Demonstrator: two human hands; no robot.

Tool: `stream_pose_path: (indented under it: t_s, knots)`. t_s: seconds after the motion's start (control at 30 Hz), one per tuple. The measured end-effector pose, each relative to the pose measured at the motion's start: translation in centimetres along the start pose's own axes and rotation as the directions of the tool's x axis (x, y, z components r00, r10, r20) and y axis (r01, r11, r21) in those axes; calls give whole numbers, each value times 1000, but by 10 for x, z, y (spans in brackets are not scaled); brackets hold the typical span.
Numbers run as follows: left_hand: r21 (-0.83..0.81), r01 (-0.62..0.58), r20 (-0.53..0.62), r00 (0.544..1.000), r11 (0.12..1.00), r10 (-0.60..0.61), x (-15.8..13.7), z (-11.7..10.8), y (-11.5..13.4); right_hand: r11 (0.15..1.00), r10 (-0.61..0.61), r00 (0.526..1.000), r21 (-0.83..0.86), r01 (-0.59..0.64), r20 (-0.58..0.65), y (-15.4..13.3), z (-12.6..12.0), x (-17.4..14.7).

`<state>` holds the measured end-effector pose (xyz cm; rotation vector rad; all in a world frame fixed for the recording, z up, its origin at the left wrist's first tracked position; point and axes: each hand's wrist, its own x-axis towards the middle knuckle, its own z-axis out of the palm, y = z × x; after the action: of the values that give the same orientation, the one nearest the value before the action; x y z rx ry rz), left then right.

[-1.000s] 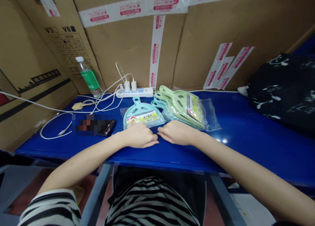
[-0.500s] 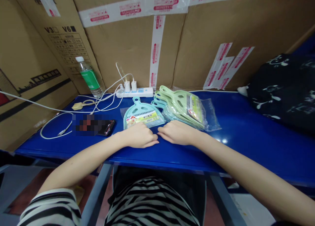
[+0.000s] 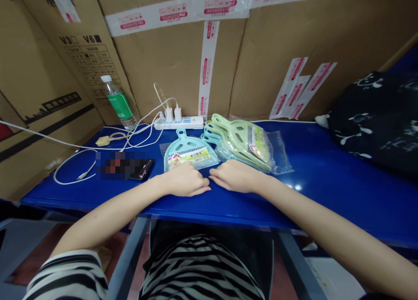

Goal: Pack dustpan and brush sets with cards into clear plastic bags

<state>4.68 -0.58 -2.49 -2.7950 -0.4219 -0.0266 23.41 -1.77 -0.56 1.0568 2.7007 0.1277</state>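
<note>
My left grip (image 3: 186, 180) and right grip (image 3: 235, 176), both curled into fists, lie just short of the bagged blue dustpan (image 3: 189, 152) and the dustpan stack (image 3: 238, 141) respectively.

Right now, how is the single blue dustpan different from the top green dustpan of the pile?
The blue dustpan lies alone; the green dustpan lies on other dustpans. The blue dustpan's handle points toward the power strip, while the green dustpan's handle points mostly left. Both have looped handles and printed labels.
</note>
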Motion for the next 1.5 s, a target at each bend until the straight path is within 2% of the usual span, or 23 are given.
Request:
stream_pose_path:
  t_s: [1.5]
  knots:
    - [8, 5, 14, 1000, 1000, -5, 1, -1, 1, 1000, 17, 1000, 9, -17, 15, 0, -2, 0]
